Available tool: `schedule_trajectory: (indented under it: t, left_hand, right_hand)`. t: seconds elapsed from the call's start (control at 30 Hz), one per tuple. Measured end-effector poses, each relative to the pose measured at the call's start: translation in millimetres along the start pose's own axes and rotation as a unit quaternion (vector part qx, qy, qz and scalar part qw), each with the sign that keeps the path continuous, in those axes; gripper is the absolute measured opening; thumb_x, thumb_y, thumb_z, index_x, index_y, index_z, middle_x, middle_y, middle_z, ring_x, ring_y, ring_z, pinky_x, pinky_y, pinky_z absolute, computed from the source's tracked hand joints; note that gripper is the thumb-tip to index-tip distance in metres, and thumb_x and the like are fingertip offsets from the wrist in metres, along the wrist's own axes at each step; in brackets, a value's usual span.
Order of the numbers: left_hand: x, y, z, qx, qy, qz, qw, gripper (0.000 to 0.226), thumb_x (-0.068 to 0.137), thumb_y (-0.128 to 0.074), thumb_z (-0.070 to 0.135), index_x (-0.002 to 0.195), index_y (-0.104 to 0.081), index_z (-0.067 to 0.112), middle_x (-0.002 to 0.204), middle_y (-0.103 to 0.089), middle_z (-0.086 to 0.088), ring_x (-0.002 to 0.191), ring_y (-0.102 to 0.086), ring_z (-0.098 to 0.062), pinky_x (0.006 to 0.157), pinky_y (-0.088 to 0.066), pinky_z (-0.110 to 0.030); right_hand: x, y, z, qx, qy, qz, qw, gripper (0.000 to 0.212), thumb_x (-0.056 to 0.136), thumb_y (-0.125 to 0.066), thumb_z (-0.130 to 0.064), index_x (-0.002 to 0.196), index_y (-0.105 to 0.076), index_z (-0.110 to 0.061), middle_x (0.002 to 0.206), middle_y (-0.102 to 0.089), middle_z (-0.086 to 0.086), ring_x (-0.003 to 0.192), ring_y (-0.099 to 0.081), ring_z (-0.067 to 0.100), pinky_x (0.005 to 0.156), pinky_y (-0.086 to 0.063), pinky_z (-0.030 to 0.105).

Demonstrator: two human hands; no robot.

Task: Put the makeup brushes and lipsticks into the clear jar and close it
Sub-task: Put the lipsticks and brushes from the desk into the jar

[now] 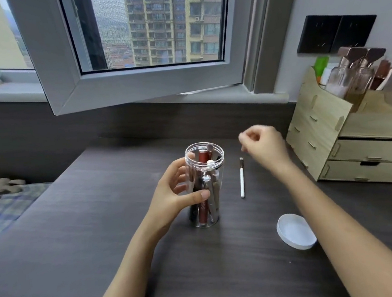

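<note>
1. The clear jar [206, 186] is standing upright and uncapped near the middle of the dark table [101, 234], already packed with brushes and a red lipstick tube [203, 196], tips poking up near the rim.
2. One white-handled brush [242, 178] is lying flat on the table just right of the jar, apart from it.
3. The white lid [296, 231] is sitting open side up nearer to me, well right of the jar.
4. My left hand [176, 195] is wrapping around the jar, thumb across the front, fingers behind.
5. My right hand [263, 148] is hovering above the loose brush, fingers curled loosely inward, blurred; I cannot tell whether it is pinching anything.
</note>
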State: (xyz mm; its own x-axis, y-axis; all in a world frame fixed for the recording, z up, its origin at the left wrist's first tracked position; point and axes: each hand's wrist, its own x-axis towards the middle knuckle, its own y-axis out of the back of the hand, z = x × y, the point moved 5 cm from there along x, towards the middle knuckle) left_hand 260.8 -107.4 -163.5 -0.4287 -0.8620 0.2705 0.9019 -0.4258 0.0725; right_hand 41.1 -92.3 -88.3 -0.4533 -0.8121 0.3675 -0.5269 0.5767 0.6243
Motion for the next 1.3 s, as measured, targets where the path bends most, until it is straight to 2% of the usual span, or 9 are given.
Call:
schedule_trajectory:
  t: [0.13, 0.4, 0.47, 0.57, 0.7, 0.8, 0.93, 1.13, 1.3]
  left_hand:
    - [0, 0, 1, -0.002, 0.002, 0.0, 1.0, 0.074, 0.052, -0.084, 0.032, 0.121, -0.059, 0.031, 0.122, -0.067, -0.008, 0.116, -0.061, -0.025, 0.105, -0.045, -0.049]
    - [-1, 0, 2, -0.002, 0.0, 0.001, 1.0, 0.074, 0.052, -0.084, 0.032, 0.122, -0.058, 0.031, 0.122, -0.066, -0.01, 0.116, -0.06, -0.027, 0.105, -0.044, -0.052]
    - [-1, -1, 2, -0.002, -0.002, -0.003, 1.0, 0.074, 0.053, -0.084, 0.032, 0.122, -0.058, 0.031, 0.121, -0.066, -0.009, 0.116, -0.061, -0.026, 0.105, -0.044, -0.052]
    - [-1, -1, 1, -0.003, -0.004, -0.004, 1.0, 0.074, 0.052, -0.084, 0.033, 0.121, -0.059, 0.033, 0.12, -0.068, -0.005, 0.115, -0.062, -0.022, 0.105, -0.045, -0.048]
    - [0, -2, 1, -0.005, -0.007, -0.007, 1.0, 0.071, 0.051, -0.084, 0.034, 0.118, -0.06, 0.034, 0.119, -0.068, -0.004, 0.114, -0.063, -0.02, 0.1, -0.049, -0.039]
    - [-1, -2, 3, -0.008, -0.008, -0.008, 1.0, 0.068, 0.051, -0.084, 0.034, 0.115, -0.061, 0.039, 0.117, -0.069, -0.001, 0.111, -0.064, -0.016, 0.095, -0.048, -0.031]
    - [-1, -2, 3, -0.003, -0.009, -0.005, 1.0, 0.072, 0.052, -0.084, 0.034, 0.12, -0.059, 0.033, 0.119, -0.068, -0.004, 0.113, -0.063, -0.02, 0.095, -0.048, -0.032]
    - [-1, -2, 1, 0.006, -0.01, -0.005, 1.0, 0.074, 0.054, -0.084, 0.034, 0.123, -0.057, 0.031, 0.118, -0.069, -0.003, 0.112, -0.064, -0.02, 0.102, -0.048, -0.045]
    - [0, -2, 1, 0.009, -0.007, -0.006, 1.0, 0.074, 0.053, -0.084, 0.034, 0.123, -0.057, 0.031, 0.118, -0.069, -0.004, 0.114, -0.063, -0.022, 0.104, -0.046, -0.049]
  right_hand:
    - [-2, -48, 46, -0.185, -0.087, -0.117, 0.972, 0.051, 0.084, -0.061, -0.039, 0.125, -0.048, -0.011, 0.125, -0.062, 0.013, 0.118, -0.056, 0.035, 0.092, -0.045, 0.038]
    - [1, -70, 57, -0.251, -0.104, -0.13, 0.953, 0.028, 0.089, -0.047, -0.003, 0.116, -0.053, 0.0, 0.125, -0.06, 0.023, 0.117, -0.055, 0.039, 0.087, -0.047, 0.037]
    - [3, -56, 53, -0.197, -0.1, -0.127, 0.967, 0.014, 0.084, -0.053, -0.007, 0.095, -0.059, -0.004, 0.112, -0.066, 0.022, 0.107, -0.061, 0.038, 0.072, -0.043, 0.032]
    - [8, -3, 26, -0.004, -0.056, 0.03, 0.998, 0.018, 0.076, -0.057, -0.014, 0.088, -0.066, -0.004, 0.078, -0.067, 0.012, 0.078, -0.066, 0.034, 0.064, -0.046, 0.032]
    - [-13, 66, -43, 0.289, 0.082, 0.152, 0.941, 0.014, 0.085, -0.056, -0.003, 0.085, -0.06, -0.016, 0.068, -0.059, -0.001, 0.05, -0.059, 0.005, 0.045, -0.05, 0.021]
    - [-35, 71, -85, 0.336, 0.156, 0.104, 0.923, 0.022, 0.086, -0.057, -0.002, 0.086, -0.054, -0.023, 0.078, -0.062, 0.001, 0.06, -0.062, 0.007, 0.051, -0.05, 0.015]
    - [-47, 32, -102, 0.165, 0.191, 0.026, 0.967, 0.013, 0.084, -0.064, -0.012, 0.094, -0.056, -0.016, 0.08, -0.066, -0.004, 0.069, -0.063, 0.005, 0.06, -0.05, 0.015]
    - [-54, -15, -94, -0.06, 0.23, -0.038, 0.971, 0.022, 0.086, -0.059, -0.029, 0.085, -0.072, -0.011, 0.09, -0.069, -0.002, 0.092, -0.057, 0.019, 0.086, -0.048, 0.041]
    - [-56, -7, -84, 0.149, 0.127, -0.196, 0.961, 0.019, 0.09, -0.058, -0.029, 0.104, -0.068, -0.022, 0.105, -0.068, -0.005, 0.097, -0.062, 0.005, 0.082, -0.051, 0.018]
